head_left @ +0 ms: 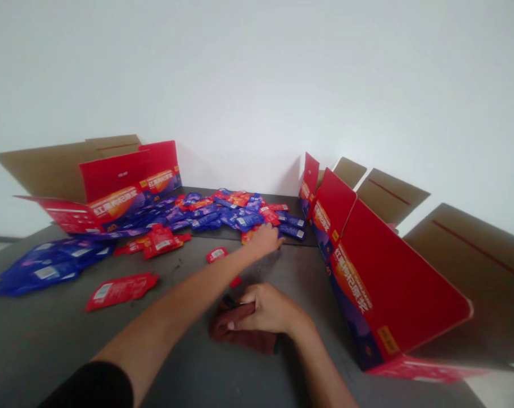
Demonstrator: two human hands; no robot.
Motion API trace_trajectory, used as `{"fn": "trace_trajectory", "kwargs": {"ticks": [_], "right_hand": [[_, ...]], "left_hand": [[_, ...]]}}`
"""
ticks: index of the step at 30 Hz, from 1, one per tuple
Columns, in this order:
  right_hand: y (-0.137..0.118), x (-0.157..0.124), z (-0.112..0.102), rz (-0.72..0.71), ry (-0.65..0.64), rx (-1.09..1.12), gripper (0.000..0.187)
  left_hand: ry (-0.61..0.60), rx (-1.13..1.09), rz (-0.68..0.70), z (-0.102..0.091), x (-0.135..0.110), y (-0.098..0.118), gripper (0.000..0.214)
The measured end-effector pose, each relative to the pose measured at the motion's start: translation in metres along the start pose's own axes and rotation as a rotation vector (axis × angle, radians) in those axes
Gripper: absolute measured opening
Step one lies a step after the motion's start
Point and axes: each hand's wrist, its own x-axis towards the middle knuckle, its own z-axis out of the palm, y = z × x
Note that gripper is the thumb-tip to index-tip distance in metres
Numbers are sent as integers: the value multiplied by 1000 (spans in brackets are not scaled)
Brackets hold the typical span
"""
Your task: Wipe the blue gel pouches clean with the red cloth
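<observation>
Low in the middle, my right hand (267,309) is closed on a brown cloth bundle (257,339) with black edging. The bundle is folded and rests on or just above the dark table; its exact kind does not show. My left hand (263,241) stretches forward to the front edge of a pile of blue sachets (250,220) and red sachets (269,214). Its fingers are mostly hidden and blurred, so I cannot tell what it grips. An orange-red sachet (247,235) lies right beside that hand. One small red sachet (216,254) lies left of my left forearm.
Open red and purple cartons with raised flaps stand on both sides: a left carton (120,198) and right cartons (393,283). Large blue pouches (55,263) and a red pouch (123,289) lie at the left. A white wall (248,85) rises behind the table (188,362).
</observation>
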Motion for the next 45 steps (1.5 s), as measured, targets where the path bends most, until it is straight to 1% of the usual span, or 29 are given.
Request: {"fn": "trace_trajectory", "kwargs": {"ticks": [3,5,6,8,11,13,16,19,22,24,27,30,32,34,36,38,41,45], "right_hand": [[-1,-4,-3,39,-4,-4,38],[-2,-6,-4,53,-1,-15,37],[-2,-7,-4,54,0,-20,36],[-2,-8,-4,54,-4,-19,35],[0,-9,-4,67,-12,5,34],[1,-9,-4,78,-20,21,32],[4,-8,-5,86,-42,35,34],[9,-8,-10,84,-58,37,42],[15,-11,-16,83,-54,40,48],[19,-14,-21,95,-50,47,47],[22,-19,-26,148,-44,85,44],[25,-21,-29,107,-14,206,46],[29,-22,-32,65,16,242,44],[33,-22,-35,97,58,196,40],[36,-23,-37,166,106,142,42],[36,-23,-39,219,155,100,48],[34,-23,-38,237,242,-13,54],[33,-19,-34,187,315,-91,56]], "left_hand": [[-21,10,-95,12,16,14,61],[-52,25,-145,15,22,19,67],[-75,32,-160,15,24,21,65],[-133,44,-168,12,28,23,54],[-205,51,-146,5,31,28,36],[-215,51,-138,-1,29,32,33],[-183,39,-141,-14,19,33,33],[-117,-1,-157,-34,1,27,30],[-50,-80,-166,-61,-26,17,30],[-43,-162,-150,-79,-49,9,34],[-105,-302,-118,-101,-91,0,39],[-182,-511,-139,-109,-144,-2,41],[-191,-726,-204,-107,-183,-1,39],[-185,-903,-295,-99,-222,2,40],[-203,-979,-374,-89,-257,5,44],[-231,-995,-433,-79,-285,6,45],[-250,-936,-492,-68,-311,3,44],[-239,-768,-543,-56,-323,-5,46]]}}
